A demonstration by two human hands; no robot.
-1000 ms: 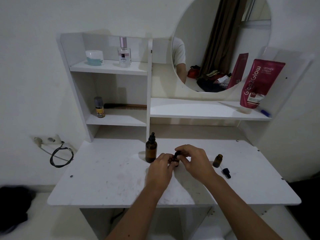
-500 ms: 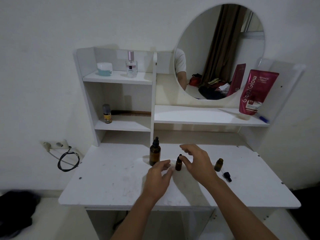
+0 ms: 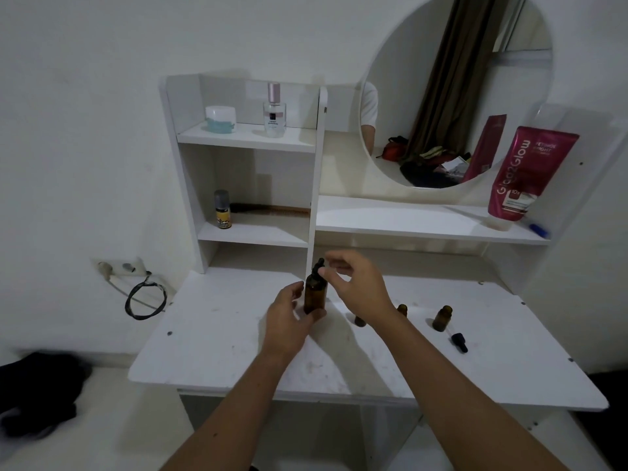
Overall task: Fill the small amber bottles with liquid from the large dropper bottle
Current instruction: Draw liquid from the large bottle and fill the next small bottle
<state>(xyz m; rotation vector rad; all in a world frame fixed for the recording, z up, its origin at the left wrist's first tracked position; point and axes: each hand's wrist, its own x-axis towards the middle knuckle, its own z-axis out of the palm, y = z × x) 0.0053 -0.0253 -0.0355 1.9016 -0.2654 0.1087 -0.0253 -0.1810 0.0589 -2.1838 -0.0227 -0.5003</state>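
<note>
Head view: large dropper bottle [image 3: 315,294] upright on the white table [image 3: 210,338], cap on. Left hand [image 3: 287,322] wraps its base; right hand [image 3: 356,287], fingers loosely spread, reaches its cap. Small amber bottle [image 3: 442,317] stands uncapped, its dropper [image 3: 458,342] alongside; filling apparently unfinished

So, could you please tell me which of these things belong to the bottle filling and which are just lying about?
For the job:
large dropper bottle
small amber bottles
loose dropper cap

Lying about:
perfume bottle
cream jar
pink tube
comb
black cable
</note>
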